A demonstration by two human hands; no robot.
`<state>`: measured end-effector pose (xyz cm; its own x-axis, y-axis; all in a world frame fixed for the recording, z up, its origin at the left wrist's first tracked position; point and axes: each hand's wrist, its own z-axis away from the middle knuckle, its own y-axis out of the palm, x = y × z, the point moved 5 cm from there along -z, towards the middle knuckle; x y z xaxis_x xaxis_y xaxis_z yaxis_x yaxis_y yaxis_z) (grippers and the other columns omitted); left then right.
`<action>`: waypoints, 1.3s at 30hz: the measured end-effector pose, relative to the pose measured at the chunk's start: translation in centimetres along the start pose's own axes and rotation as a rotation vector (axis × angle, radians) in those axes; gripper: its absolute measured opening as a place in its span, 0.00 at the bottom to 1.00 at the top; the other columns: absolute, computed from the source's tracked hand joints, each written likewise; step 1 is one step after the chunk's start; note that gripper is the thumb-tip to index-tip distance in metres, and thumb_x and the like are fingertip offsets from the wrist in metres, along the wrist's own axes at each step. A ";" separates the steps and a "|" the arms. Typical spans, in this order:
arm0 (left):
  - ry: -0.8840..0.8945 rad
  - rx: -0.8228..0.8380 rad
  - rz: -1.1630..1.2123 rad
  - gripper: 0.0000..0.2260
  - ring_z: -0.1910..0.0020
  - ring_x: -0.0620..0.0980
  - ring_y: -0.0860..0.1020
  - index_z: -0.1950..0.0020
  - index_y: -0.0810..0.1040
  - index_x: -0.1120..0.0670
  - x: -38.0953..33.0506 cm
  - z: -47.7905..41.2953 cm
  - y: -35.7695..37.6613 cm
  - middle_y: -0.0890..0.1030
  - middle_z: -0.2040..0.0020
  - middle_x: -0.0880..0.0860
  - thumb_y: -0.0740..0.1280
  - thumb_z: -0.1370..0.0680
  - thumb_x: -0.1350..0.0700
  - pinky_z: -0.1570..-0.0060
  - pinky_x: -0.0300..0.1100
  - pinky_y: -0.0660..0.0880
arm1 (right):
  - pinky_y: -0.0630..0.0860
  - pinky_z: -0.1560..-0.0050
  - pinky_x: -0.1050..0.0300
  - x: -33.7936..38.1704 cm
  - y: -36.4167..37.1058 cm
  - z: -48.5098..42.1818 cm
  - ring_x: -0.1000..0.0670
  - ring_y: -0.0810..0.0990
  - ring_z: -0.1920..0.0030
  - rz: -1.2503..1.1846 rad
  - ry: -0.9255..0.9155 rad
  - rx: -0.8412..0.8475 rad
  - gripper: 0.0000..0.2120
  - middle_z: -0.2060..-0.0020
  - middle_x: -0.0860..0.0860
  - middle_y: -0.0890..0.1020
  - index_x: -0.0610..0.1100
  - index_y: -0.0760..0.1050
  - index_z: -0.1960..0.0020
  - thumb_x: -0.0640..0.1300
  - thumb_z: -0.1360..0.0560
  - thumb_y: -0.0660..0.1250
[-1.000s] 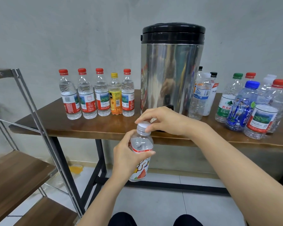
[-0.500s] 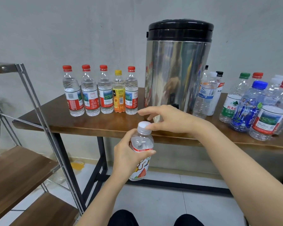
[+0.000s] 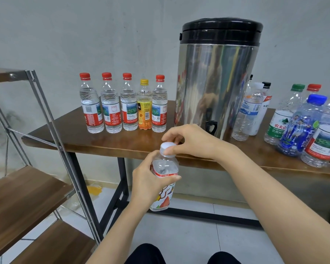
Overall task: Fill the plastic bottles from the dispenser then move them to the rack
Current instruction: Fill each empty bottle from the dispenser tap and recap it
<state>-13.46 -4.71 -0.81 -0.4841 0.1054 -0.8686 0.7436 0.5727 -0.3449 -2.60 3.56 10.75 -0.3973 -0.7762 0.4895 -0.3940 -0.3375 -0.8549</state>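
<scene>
left grip held the bottle just past the counter edge | right grip pinched its white cap | rack stood at the left, open floor between

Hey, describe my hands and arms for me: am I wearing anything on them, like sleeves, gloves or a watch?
Nothing is worn on them. The left hand and right hand have no gloves and no rings that show. The left forearm and right forearm have no sleeve, watch or band as far as the picture reaches. The only clothing in view is dark trousers at the bottom edge.
</scene>
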 end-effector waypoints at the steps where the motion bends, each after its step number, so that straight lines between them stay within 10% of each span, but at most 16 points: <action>1: 0.004 0.003 -0.008 0.30 0.49 0.39 0.79 0.46 0.69 0.31 -0.1 -0.1 -0.2 0.77 0.50 0.32 0.82 0.39 0.46 0.51 0.33 0.77 | 0.73 0.51 0.63 0.1 0.0 -0.2 0.60 0.78 0.54 0.002 -0.005 0.001 0.15 0.52 0.55 0.83 0.47 0.82 0.43 0.50 0.28 0.74; 10: -0.023 0.111 0.054 0.38 0.48 0.42 0.82 0.36 0.74 0.39 0.3 -0.8 -1.5 0.83 0.46 0.39 0.79 0.45 0.37 0.48 0.45 0.81 | 0.75 0.38 0.61 1.1 -1.4 -0.7 0.58 0.78 0.40 -0.056 -0.105 0.213 0.17 0.43 0.57 0.82 0.49 0.80 0.40 0.36 0.27 0.73; 18: -0.036 0.244 0.110 0.29 0.49 0.42 0.83 0.41 0.75 0.39 -1.0 -0.8 -1.6 0.83 0.49 0.38 0.83 0.37 0.52 0.53 0.40 0.81 | 0.74 0.42 0.69 1.5 -2.3 -0.5 0.61 0.79 0.42 -0.096 -0.136 0.302 0.18 0.45 0.57 0.82 0.46 0.79 0.39 0.33 0.26 0.71; 26: -0.010 0.172 0.106 0.36 0.49 0.43 0.82 0.39 0.75 0.38 -1.5 -0.7 -1.2 0.83 0.47 0.40 0.79 0.46 0.38 0.49 0.46 0.82 | 0.77 0.63 0.65 1.4 -2.0 -0.5 0.57 0.81 0.64 0.106 0.029 0.155 0.17 0.62 0.51 0.83 0.46 0.80 0.50 0.58 0.29 0.73; 31: -0.032 0.143 0.099 0.35 0.49 0.42 0.82 0.40 0.75 0.37 -1.2 -1.0 -1.4 0.83 0.48 0.39 0.80 0.45 0.39 0.48 0.46 0.82 | 0.74 0.51 0.66 1.4 -1.7 -0.3 0.60 0.78 0.50 0.167 -0.006 0.109 0.22 0.44 0.59 0.80 0.54 0.74 0.35 0.61 0.26 0.69; 39: -0.099 -0.007 0.154 0.35 0.50 0.47 0.83 0.37 0.76 0.44 0.7 -2.4 -2.5 0.84 0.48 0.44 0.82 0.42 0.43 0.48 0.52 0.82 | 0.73 0.38 0.61 0.2 0.5 -1.8 0.61 0.78 0.42 -0.164 -0.044 -0.238 0.21 0.45 0.59 0.82 0.53 0.73 0.31 0.54 0.24 0.68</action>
<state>-16.74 -4.14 0.30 -0.3163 0.1119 -0.9420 0.8023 0.5614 -0.2027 -4.36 4.24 10.74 -0.2781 -0.7454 0.6058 -0.6353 -0.3303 -0.6980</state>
